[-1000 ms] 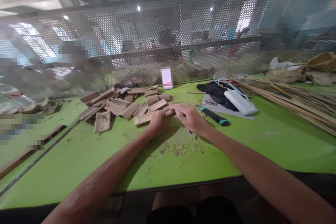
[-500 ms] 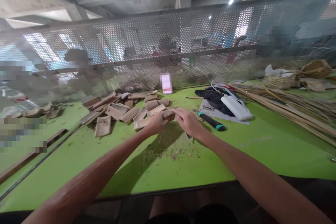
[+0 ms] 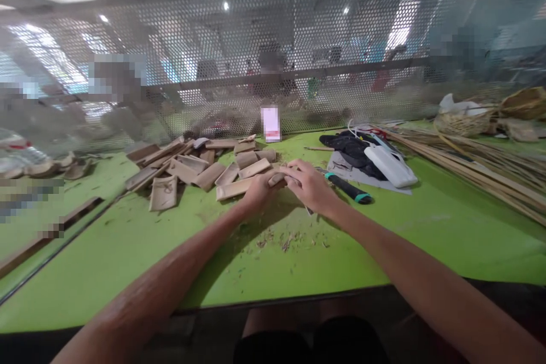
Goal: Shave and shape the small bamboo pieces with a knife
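Observation:
My left hand [image 3: 259, 191] and my right hand [image 3: 307, 186] meet over the middle of the green table [image 3: 128, 250]. Both are closed on a short tan bamboo piece [image 3: 276, 178] held between them. A thin dark blade tip [image 3: 307, 211] pokes out under my right hand. Just behind and to the left lies a pile of curved bamboo pieces [image 3: 200, 168]. Small shavings [image 3: 285, 240] are scattered on the table below my hands.
A knife with a black and teal handle [image 3: 347, 189] lies right of my hands, beside dark cloth [image 3: 352, 151] and a white case [image 3: 390, 166]. Long bamboo strips [image 3: 473, 165] and baskets [image 3: 464, 122] fill the right. A perforated metal screen [image 3: 273, 62] backs the table; people sit behind it.
My hands stay together on the bamboo piece with small shifts of the fingers. The camera tilted up and then back down.

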### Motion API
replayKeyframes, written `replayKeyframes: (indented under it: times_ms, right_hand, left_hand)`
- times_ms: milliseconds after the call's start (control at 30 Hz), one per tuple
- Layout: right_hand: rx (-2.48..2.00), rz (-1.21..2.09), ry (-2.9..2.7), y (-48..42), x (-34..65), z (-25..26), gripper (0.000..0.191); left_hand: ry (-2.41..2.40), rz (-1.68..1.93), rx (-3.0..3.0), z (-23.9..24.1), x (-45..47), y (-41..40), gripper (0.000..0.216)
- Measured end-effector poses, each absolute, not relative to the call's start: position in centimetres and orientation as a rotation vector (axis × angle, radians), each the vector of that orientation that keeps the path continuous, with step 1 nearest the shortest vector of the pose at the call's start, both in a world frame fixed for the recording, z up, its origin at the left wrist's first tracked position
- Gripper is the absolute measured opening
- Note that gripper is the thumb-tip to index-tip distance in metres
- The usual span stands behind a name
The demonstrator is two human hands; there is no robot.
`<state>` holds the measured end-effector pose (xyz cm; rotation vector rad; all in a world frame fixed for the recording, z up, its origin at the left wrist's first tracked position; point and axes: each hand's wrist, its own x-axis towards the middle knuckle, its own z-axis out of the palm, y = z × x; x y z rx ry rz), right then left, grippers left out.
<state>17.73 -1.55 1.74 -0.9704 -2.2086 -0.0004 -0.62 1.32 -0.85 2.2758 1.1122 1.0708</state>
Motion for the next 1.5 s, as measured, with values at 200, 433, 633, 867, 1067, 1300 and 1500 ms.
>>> replayKeyframes:
  times_ms: [200, 433, 633, 867, 1067, 1300, 1500]
  right_hand:
    - [-0.892, -0.076, -2.265, -1.8, 17.8, 2.0, 0.037]
    - [-1.047, -0.029, -2.267, -0.2, 18.5, 3.4, 0.031]
    - [-1.155, 0.044, -2.250, 1.3, 18.0, 5.8, 0.035]
    - [-0.959, 0.039, -2.267, 0.5, 17.9, 3.6, 0.031]
    - [-0.937, -0.080, -2.242, 0.0, 17.3, 3.1, 0.033]
    - [-0.759, -0.052, -2.228, -0.5, 16.2, 2.5, 0.035]
    - [-0.891, -0.127, -2.212, -0.8, 16.2, 2.5, 0.035]
  left_hand:
    - [1.128, 1.034, 2.266, -0.7, -0.7, 1.6, 0.030]
    - [1.003, 1.047, 2.282, -0.5, -0.7, 2.0, 0.029]
    - [1.004, 1.048, 2.222, 0.1, -1.2, 1.9, 0.026]
    - [0.933, 1.059, 2.222, 0.2, -1.1, 2.0, 0.026]
    - [0.954, 1.084, 2.200, -0.3, -1.2, 2.1, 0.025]
    - [1.110, 1.101, 2.203, -0.3, -1.4, 2.2, 0.015]
    - [1.096, 1.085, 2.206, -0.3, -1.4, 2.1, 0.020]
